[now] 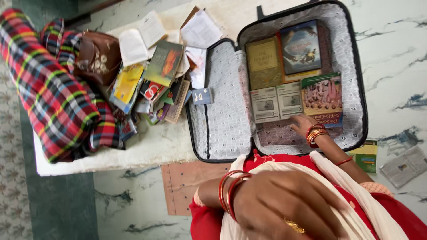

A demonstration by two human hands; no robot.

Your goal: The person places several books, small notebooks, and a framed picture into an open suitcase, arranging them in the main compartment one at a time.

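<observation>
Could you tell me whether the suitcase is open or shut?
Open: the suitcase lies flat, its lid folded back, books showing inside.

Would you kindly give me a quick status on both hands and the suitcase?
Right hand on the books inside the open suitcase. Left hand empty, near the lap. Book pile beside the suitcase, nothing blocking.

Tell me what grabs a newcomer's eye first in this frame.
The open suitcase at upper right, with books laid flat inside. The right hand rests on them near its lower edge. A bright plaid blanket lies far left beside a loose pile of books, and the left hand fills the foreground, blurred.
</observation>
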